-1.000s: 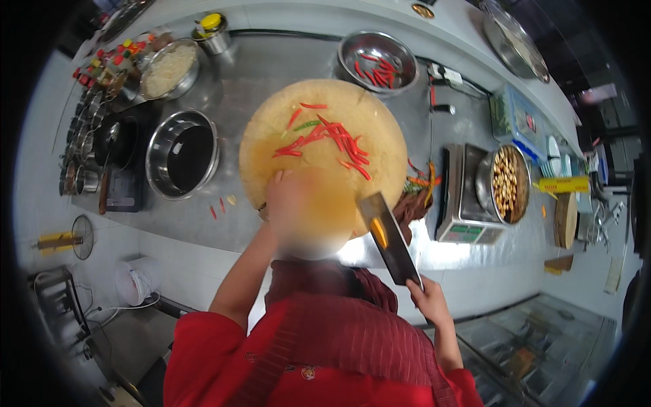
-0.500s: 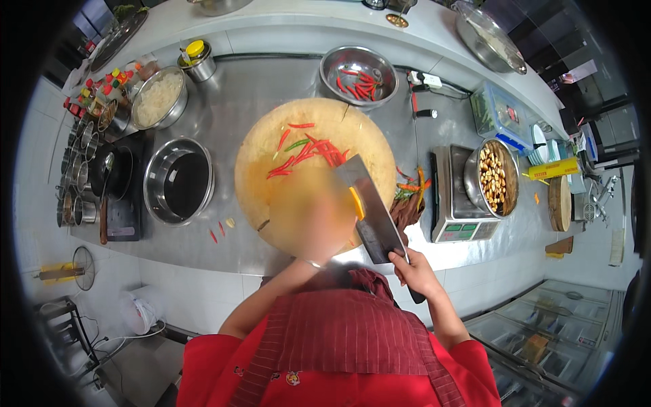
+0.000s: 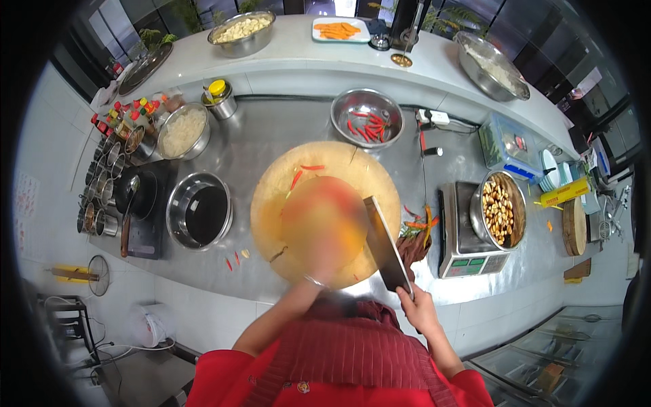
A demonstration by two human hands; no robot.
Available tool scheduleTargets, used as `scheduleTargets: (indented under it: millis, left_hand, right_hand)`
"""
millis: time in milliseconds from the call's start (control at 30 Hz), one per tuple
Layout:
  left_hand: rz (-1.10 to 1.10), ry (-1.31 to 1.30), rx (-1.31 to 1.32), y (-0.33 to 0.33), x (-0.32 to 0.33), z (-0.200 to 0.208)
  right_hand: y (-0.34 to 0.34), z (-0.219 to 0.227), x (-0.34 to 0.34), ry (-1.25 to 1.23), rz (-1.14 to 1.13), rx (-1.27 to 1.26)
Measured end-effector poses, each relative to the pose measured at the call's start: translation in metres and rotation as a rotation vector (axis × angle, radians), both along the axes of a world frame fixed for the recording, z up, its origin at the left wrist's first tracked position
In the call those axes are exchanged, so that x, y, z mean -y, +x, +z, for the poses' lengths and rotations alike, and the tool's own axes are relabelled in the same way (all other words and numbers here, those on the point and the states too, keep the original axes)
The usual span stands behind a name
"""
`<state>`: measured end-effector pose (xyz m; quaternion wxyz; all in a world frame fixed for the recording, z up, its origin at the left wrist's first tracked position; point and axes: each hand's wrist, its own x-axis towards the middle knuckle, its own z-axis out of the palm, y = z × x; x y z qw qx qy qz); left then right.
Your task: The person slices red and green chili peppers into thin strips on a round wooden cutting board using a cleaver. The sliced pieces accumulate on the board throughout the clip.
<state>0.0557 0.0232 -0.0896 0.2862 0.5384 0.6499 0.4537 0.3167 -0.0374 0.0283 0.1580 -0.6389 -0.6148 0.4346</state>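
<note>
My right hand (image 3: 418,309) is wrapped round the handle of a cleaver (image 3: 388,252). The blade stands tilted, nearly edge-on, at the right part of a round wooden chopping board (image 3: 272,197). Over the board's middle lies my left hand (image 3: 324,254), its fingers lost in a blurred patch. Red colour shows through that blur, but I cannot make out how the peppers there lie. Red chilli pieces (image 3: 312,167) rest uncovered near the board's far edge. Beyond the board, a steel bowl (image 3: 337,115) holds several whole red chillies (image 3: 369,127).
To the left stand a steel basin with dark liquid (image 3: 178,234), a bowl of pale shreds (image 3: 184,132) and several bottles (image 3: 129,117). At right, a scale (image 3: 453,261) bears a pan of brown-and-cream pieces (image 3: 498,209). Pepper trimmings (image 3: 422,224) lie beside the board.
The view has tilted up, bringing a bowl and a white tray on the ledge into sight. The cleaver blade has turned more edge-on; the orange-yellow patch on it no longer shows.
</note>
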Motion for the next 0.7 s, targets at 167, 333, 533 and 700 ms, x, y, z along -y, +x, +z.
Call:
scheduleTargets:
  millis: [167,333,533,700]
  left_hand:
    - [-0.139,0.052,0.188,-0.035,-0.008,0.051]
    - [-0.176,0.037,-0.054,-0.037,-0.014,0.073]
    - [-0.103,-0.118,-0.314,-0.039,-0.036,0.042]
    - [0.042,-0.510,0.988,-0.075,-0.129,0.058]
  right_hand:
    - [0.014,-0.005,-0.001,-0.116,-0.109,-0.055]
    - [0.034,-0.025,-0.004,0.053,-0.092,0.026]
    - [0.033,-0.061,-0.005,0.084,-0.146,0.093]
    - [0.027,-0.061,-0.001,0.063,-0.143,0.208]
